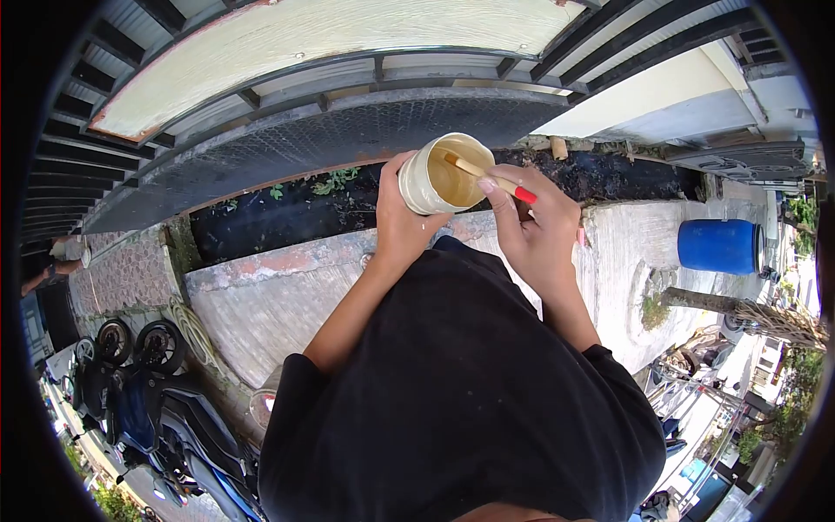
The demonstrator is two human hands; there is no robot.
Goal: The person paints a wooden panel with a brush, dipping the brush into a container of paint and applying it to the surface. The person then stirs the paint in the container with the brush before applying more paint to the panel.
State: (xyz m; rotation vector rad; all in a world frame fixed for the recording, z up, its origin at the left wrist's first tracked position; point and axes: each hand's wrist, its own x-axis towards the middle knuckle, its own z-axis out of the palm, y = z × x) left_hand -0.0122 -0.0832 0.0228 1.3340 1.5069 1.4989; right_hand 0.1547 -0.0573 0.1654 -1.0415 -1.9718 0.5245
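Observation:
My left hand (402, 222) is wrapped round a cream-coloured paint pot (417, 184), held up in front of my chest with its mouth tilted toward me. Yellowish-cream paint coats the inside of the pot. Between the thumb and fingers of my right hand (544, 230) is a paintbrush (475, 169) with a pale wooden handle and a red end. The brush slants across the rim, its bristle end inside the pot. Beyond the pot stands a metal gate (348, 135) with a dark lower panel and a cream upper panel.
A dark open gutter (287, 216) runs between the gate and the concrete paving (287, 291). Motorcycles (165, 409) are parked at the lower left, near a coiled hose (193, 335). On the right are a blue drum (718, 245) and a tree trunk (709, 300). Another person's arm (39, 278) shows at far left.

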